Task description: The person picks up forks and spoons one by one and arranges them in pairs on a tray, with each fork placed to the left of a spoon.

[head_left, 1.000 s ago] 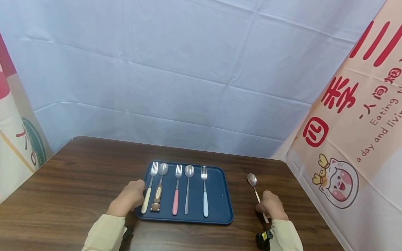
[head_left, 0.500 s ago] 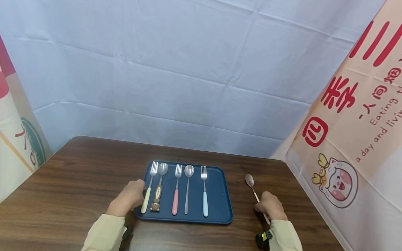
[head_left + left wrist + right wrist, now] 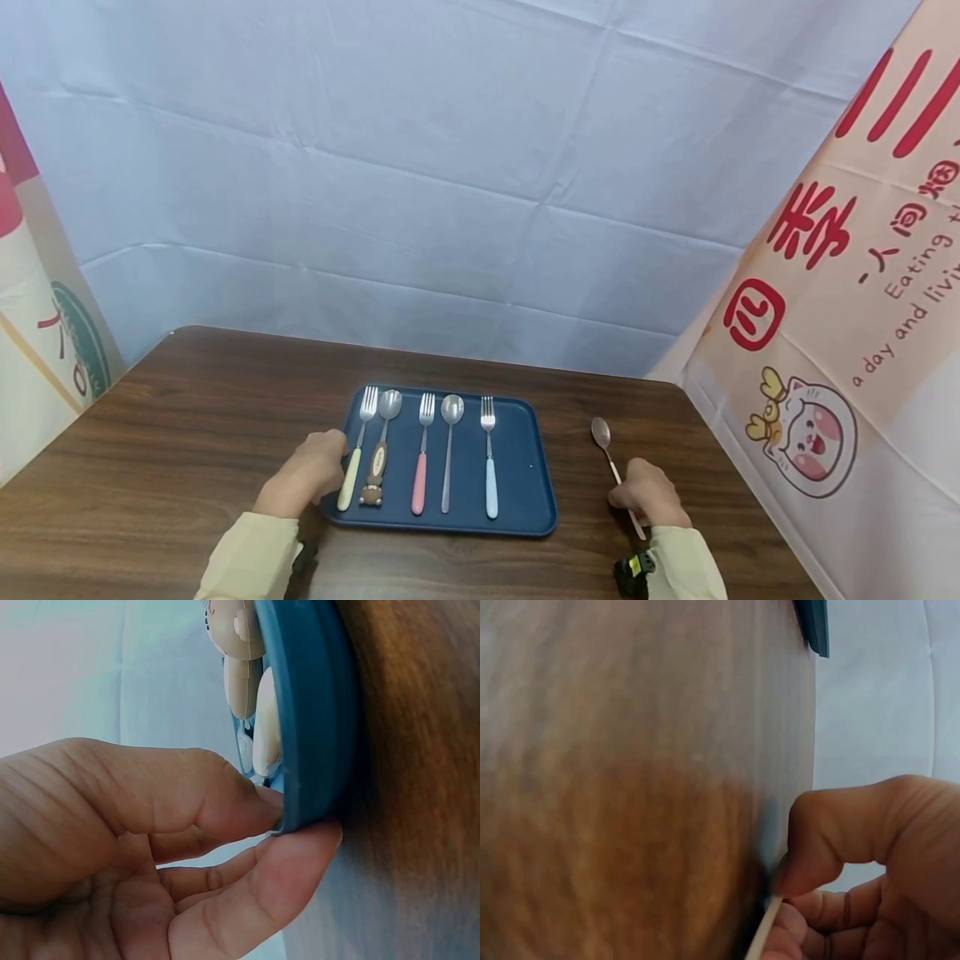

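Observation:
My left hand (image 3: 307, 473) pinches the left rim of the blue tray (image 3: 527, 479), thumb over the edge and fingers beneath, as the left wrist view shows. On the tray, left to right, lie a fork with a yellow handle (image 3: 349, 479), a spoon with a brown bear handle (image 3: 378, 462), a fork with a pink handle (image 3: 419, 485), an all-silver spoon (image 3: 452, 408) and a fork with a light blue handle (image 3: 491, 489). Right of the tray, my right hand (image 3: 649, 493) pinches the pale, thin handle of another spoon (image 3: 601, 432), its bowl pointing away from me.
The tray sits on a dark wooden table (image 3: 210, 417), with brown tabletop between its right edge and the spoon in my right hand. A pale cloth (image 3: 420, 167) hangs behind the table. A printed cloth (image 3: 862, 317) hangs along the right side.
The spoon in my right hand swung slightly left at the bowl, then back right. My left hand, the tray and the cutlery on it stay in place.

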A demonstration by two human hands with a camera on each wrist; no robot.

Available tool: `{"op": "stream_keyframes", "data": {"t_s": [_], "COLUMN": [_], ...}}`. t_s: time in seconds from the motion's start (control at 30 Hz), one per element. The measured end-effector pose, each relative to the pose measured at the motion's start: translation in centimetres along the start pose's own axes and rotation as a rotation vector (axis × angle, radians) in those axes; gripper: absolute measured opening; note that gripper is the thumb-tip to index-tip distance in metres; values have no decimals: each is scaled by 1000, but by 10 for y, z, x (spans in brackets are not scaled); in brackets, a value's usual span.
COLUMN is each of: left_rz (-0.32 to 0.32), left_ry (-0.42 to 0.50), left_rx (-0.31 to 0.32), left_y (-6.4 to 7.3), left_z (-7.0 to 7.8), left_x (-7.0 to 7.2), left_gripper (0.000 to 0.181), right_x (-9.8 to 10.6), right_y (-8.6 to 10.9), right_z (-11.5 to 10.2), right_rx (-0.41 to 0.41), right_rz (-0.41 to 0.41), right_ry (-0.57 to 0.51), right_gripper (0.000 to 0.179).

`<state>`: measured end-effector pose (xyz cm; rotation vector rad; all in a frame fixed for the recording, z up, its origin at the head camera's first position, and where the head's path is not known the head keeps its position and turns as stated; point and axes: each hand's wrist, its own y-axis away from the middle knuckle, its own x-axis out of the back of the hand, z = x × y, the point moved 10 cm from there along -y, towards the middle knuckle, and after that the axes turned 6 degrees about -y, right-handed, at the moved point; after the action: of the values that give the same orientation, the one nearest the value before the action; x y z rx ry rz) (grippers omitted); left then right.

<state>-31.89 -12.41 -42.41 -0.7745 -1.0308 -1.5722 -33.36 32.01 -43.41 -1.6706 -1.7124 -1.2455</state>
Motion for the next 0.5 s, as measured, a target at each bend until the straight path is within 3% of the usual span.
{"op": "stream_keyframes", "data": {"t_s": [0.23,0.5], "left_rz": [-6,-22], "left_ry": [-9,-5], "left_rx": [0,20], "left_y": [-1,-1], "left_z": [1,-1], "left_x": [0,-1], "left_gripper": [39,38], "right_x": [4,4], "right_y": [-1,-3], "right_z": [3,4], "right_rx": [12,11], "right_rz": [33,18], "right_ry": [-10,-17], "right_gripper": [13,16]}}
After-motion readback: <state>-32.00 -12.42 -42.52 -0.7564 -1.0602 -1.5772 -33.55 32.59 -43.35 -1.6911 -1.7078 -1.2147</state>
